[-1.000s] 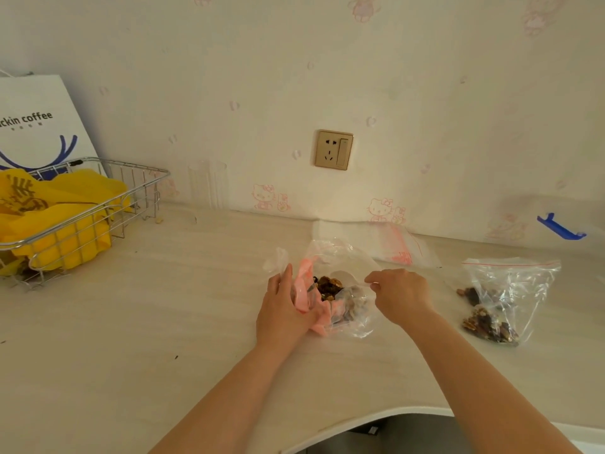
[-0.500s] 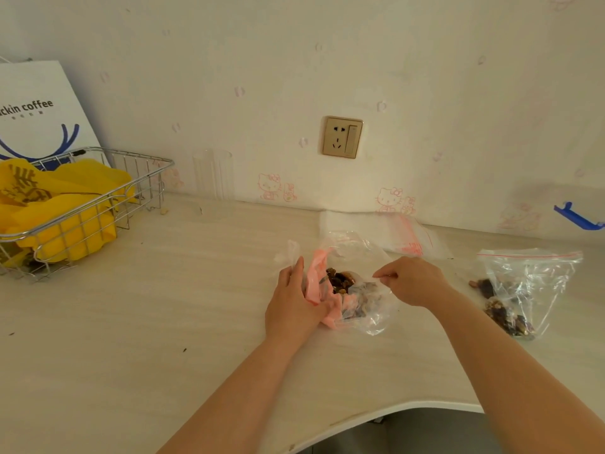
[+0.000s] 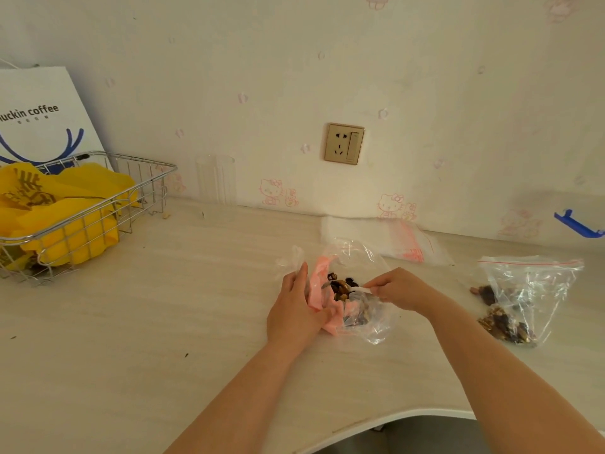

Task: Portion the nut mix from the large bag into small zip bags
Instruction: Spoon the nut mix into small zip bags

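A clear plastic bag with pink parts [image 3: 366,322] lies open on the table's middle, dark nut mix [image 3: 340,287] showing inside. My left hand [image 3: 296,309] grips the bag's pink left side. My right hand [image 3: 397,290] pinches a small white spoon [image 3: 361,290] that reaches into the nuts. A small zip bag [image 3: 530,290] with a red seal line sits at the right, partly filled with nut mix. A stack of flat zip bags [image 3: 389,237] lies against the wall behind.
A wire basket [image 3: 85,217] holding yellow bags stands at the far left, a white paper coffee bag [image 3: 39,116] behind it. A clear glass [image 3: 216,180] stands by the wall. A blue clip [image 3: 577,224] lies far right. The table's curved front edge [image 3: 393,424] runs below my arms.
My right hand shifted slightly and now shows a white spoon dipped into the nuts. My left hand keeps its grip on the bag. The view has shifted a little.
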